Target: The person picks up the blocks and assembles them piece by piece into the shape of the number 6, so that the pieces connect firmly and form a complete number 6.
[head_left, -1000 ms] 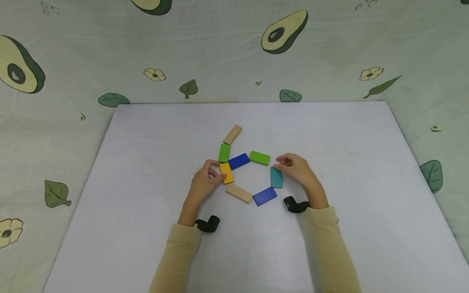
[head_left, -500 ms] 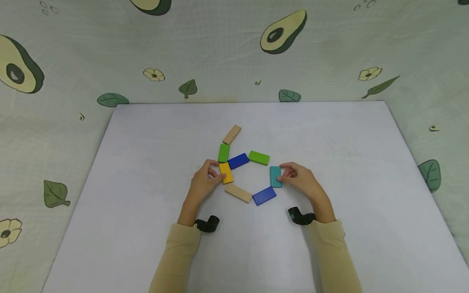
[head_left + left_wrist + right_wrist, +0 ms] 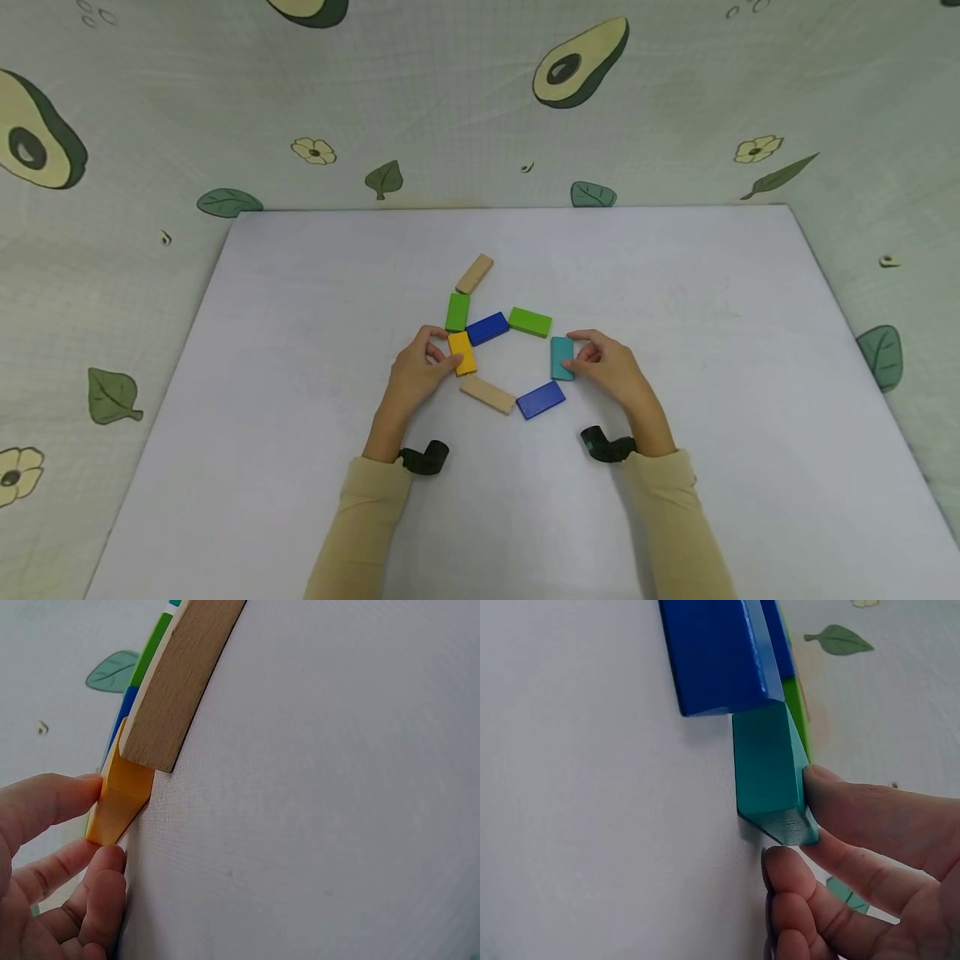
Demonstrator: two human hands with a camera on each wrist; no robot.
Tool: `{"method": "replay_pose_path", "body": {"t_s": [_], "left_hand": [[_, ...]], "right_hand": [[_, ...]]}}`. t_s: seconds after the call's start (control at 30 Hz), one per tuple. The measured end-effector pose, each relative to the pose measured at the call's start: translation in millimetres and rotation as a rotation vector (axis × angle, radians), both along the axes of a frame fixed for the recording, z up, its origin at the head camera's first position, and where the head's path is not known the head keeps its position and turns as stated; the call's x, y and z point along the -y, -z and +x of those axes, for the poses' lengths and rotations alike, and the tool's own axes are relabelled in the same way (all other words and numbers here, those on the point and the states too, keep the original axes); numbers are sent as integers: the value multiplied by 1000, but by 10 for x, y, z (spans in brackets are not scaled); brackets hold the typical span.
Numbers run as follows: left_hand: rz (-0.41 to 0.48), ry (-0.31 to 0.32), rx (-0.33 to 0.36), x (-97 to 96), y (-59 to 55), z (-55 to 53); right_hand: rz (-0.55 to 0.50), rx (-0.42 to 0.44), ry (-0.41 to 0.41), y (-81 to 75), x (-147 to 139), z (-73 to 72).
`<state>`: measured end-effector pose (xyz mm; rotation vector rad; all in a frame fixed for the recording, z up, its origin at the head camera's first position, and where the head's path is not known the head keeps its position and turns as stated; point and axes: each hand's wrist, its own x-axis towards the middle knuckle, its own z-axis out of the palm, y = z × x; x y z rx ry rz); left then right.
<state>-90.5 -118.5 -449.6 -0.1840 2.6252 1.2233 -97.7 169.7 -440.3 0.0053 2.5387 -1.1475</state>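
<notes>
In the head view, my left hand (image 3: 422,371) pinches a yellow wooden block (image 3: 462,353) between thumb and index finger. On the other side, my right hand (image 3: 613,371) grips a teal block (image 3: 562,358) by its right side, thumb and index finger at its two ends. The left wrist view has the yellow block's end (image 3: 120,802) close by a natural wood block (image 3: 187,682). A blue block (image 3: 720,656) adjoins the teal one in the right wrist view. Both hands' remaining fingers curl loosely near the tabletop.
More blocks lie flat in a rough ring: a natural one (image 3: 487,394), a blue one (image 3: 541,400), another blue (image 3: 487,328) and a green one (image 3: 530,322). Off its upper left stretch a second green block (image 3: 457,312) and a natural block (image 3: 475,273). All lie on a white table (image 3: 262,375).
My right hand has come down from the teal block's far end to its right side and taken hold. The teal block has shifted slightly left and away. My left hand stays put.
</notes>
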Motion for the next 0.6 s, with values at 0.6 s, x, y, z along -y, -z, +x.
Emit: {"method": "replay_pose_path", "body": {"t_s": [0.6], "left_hand": [[5, -2, 9, 4, -9, -5]], "right_hand": [[42, -6, -14, -16, 70, -18]]}}
